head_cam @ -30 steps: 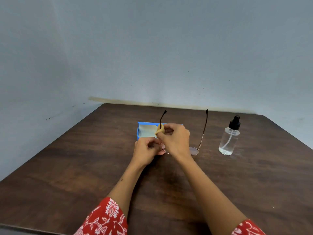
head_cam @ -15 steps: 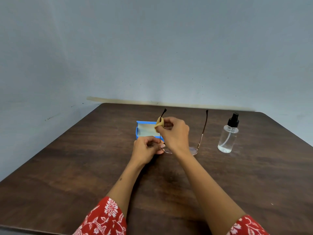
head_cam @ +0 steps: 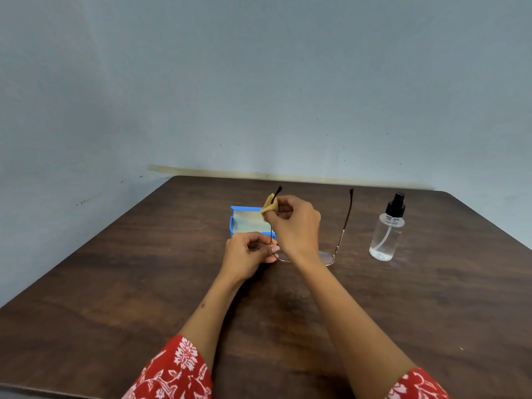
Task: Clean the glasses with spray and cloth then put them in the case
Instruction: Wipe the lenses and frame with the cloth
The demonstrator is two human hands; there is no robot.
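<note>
Brown tabletop against a grey-blue wall: I see the right hand (head_cam: 293,223) pinching a tan cloth (head_cam: 270,208) around the left arm of the glasses (head_cam: 328,254). Its fingers curled, the left hand (head_cam: 247,254) grips the frame's left end, I think at the hinge. An open blue case (head_cam: 247,223) lies just behind the hands, with the spray bottle (head_cam: 387,231) upright to the right.

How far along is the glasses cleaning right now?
Spraying looks done: the spray bottle stands aside. In hand: the left hand holds the glasses while the right hand rubs one temple arm with the cloth. Left: folding them into the open blue case.
</note>
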